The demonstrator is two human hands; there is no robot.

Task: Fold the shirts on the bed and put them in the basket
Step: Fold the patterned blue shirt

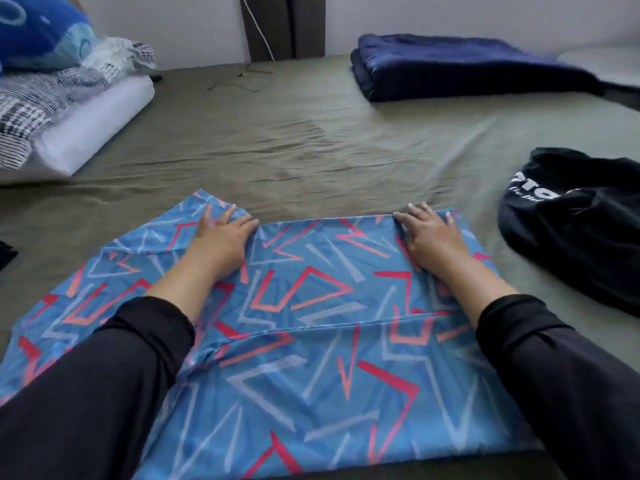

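The work surface is a bed covered with an olive-green sheet, set against a pale wall. Directly in front of you, the blue patterned shirt lies flat on the sheet, printed with red, orange and pale angular lines; a horizontal fabric edge crosses it about midway. Your left hand rests palm down on the shirt near its far left corner, fingers extended and spread, gripping nothing. Your right hand rests palm down at the far right corner, fingers likewise extended; the thumb may be tucked against the fold edge, but the view does not confirm a pinch. Both forearms wear black sleeves. To the right, apart from the blue shirt, a black shirt with white lettering lies crumpled. Farther back on the right sits a folded navy blanket. At far left, a patterned pillow carries a blue plush toy. A thin cable lies near the wall.
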